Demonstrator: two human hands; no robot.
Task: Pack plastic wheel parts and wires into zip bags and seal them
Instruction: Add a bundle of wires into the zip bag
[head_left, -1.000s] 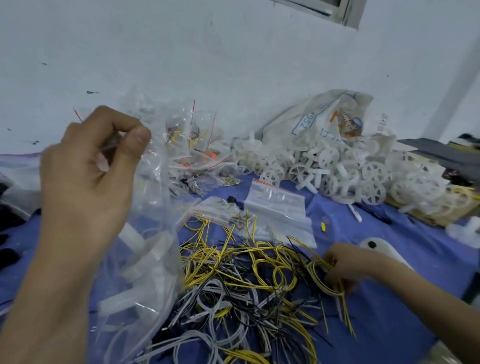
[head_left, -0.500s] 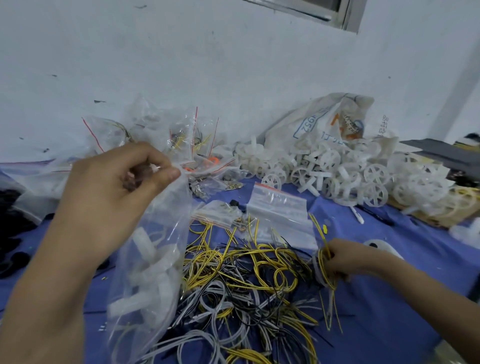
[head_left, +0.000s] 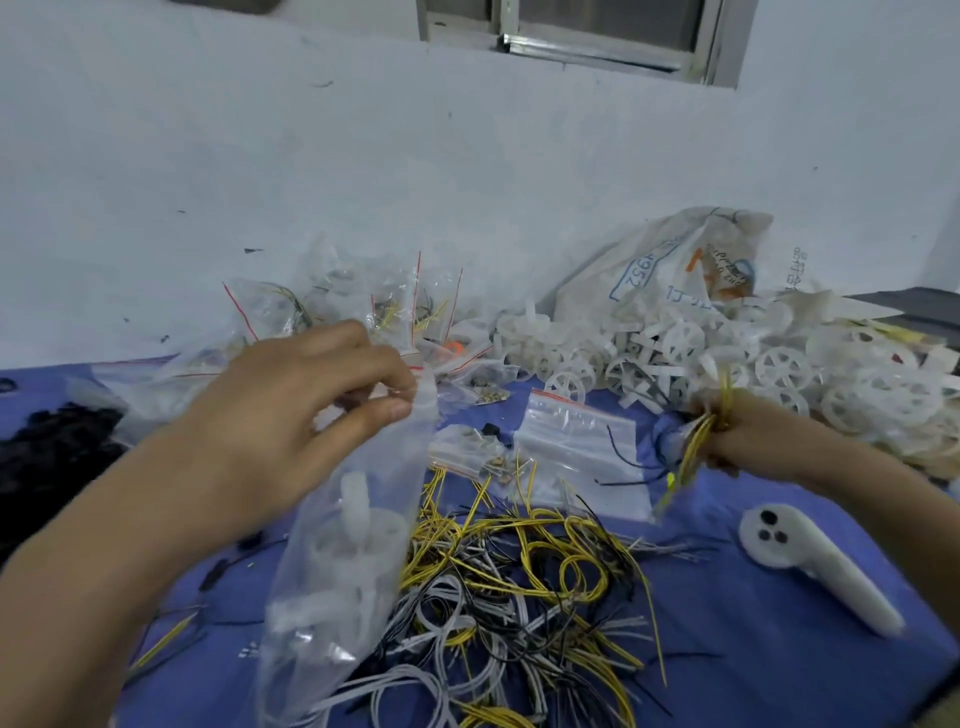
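Note:
My left hand (head_left: 306, 410) pinches the top edge of a clear zip bag (head_left: 343, 561) that hangs down over the table, with white plastic wheel parts inside it. My right hand (head_left: 748, 436) grips a small bundle of yellow wires (head_left: 693, 457), lifted off the table at the right. A tangled heap of yellow, black and white wires (head_left: 519, 587) lies on the blue cloth between my arms. A big pile of loose white wheel parts (head_left: 727, 364) sits at the back right.
Empty zip bags (head_left: 576, 431) lie flat behind the wire heap. Filled bags (head_left: 363, 306) are stacked against the wall at the back left. A white sack (head_left: 670, 265) leans behind the wheels. A white handheld controller (head_left: 810, 566) lies at the right; black parts (head_left: 52, 441) sit far left.
My right hand has risen from the wire heap up and to the right with a yellow wire bundle. My left hand has moved right with the bag.

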